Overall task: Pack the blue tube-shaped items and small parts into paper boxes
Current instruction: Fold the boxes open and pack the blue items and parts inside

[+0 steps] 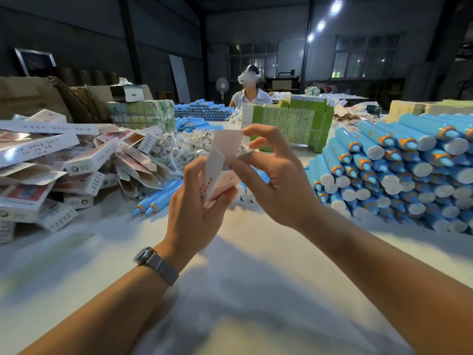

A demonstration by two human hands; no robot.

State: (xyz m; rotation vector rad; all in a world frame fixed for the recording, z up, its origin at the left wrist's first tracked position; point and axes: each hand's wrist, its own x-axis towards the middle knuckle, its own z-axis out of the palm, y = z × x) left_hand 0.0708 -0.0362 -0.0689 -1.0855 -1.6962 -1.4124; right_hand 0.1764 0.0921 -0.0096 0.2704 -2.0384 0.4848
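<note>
My left hand (pixel 198 204) grips a small pink-and-white paper box (pixel 220 180) above the middle of the table, its end flaps standing up. My right hand (pixel 271 175) pinches the box's upper flap (pixel 226 144) between thumb and fingers. A large stack of blue tubes (pixel 399 170) with orange collars and white caps fills the right side. Two loose blue tubes (pixel 158 198) lie on the table left of my hands. Clear bags of small parts (pixel 186 149) lie heaped behind my hands.
A pile of flat and folded paper boxes (pixel 46 170) covers the left. Green cartons (pixel 286 124) stand behind my hands. Another person (pixel 249 94) sits across the white table (pixel 243 278), behind more blue tubes (pixel 204 111). Brown cardboard boxes (pixel 38 98) stand at the back left.
</note>
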